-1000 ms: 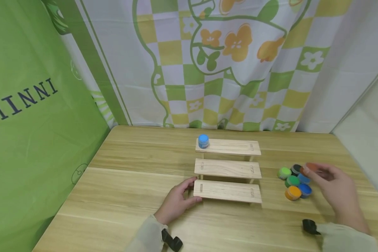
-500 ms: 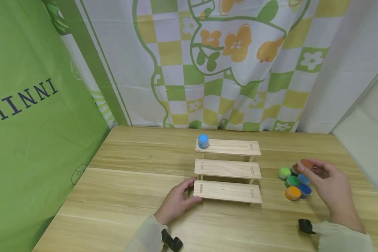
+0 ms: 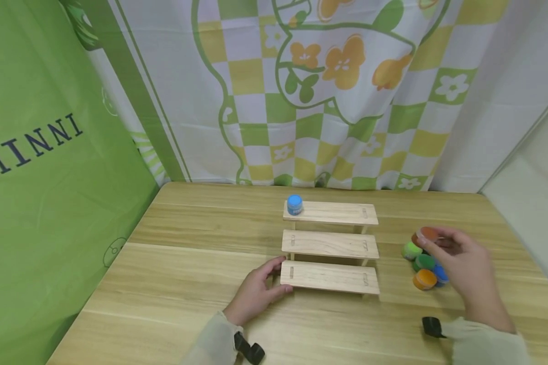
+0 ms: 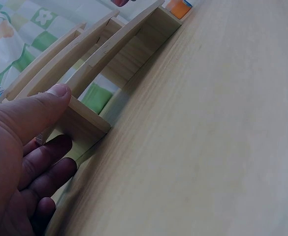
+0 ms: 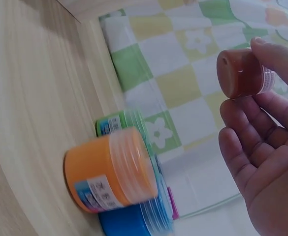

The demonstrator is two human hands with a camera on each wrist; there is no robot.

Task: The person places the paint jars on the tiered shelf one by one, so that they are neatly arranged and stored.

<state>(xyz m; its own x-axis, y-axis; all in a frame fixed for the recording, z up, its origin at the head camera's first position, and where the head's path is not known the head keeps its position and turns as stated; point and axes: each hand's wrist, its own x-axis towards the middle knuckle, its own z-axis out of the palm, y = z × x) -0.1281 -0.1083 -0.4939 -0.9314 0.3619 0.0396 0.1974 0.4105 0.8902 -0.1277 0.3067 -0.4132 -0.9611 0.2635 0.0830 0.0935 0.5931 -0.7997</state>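
My right hand [image 3: 474, 276] pinches a small brown paint jar [image 5: 240, 73] between thumb and fingers, lifted above the other jars. A three-step wooden display rack [image 3: 331, 276] stands at the middle of the table. At the left end of its lowest step, my left hand [image 3: 255, 295] holds the rack; the left wrist view shows the thumb [image 4: 55, 96] on the board's edge and curled fingers beside the end panel. A light blue jar [image 3: 295, 205] sits on the left end of the top step.
Right of the rack stand several jars: light green [image 3: 412, 250], green [image 3: 424, 262], orange [image 3: 425, 279] and dark blue [image 3: 441, 275]; others are hidden behind my right hand. A patterned curtain [image 3: 310, 137] hangs along the table's back edge, and green fabric [image 3: 50, 213] on the left.
My right hand has carried the brown jar leftward over the group of jars, and it now covers the black one. The left hand and the rack have stayed put.
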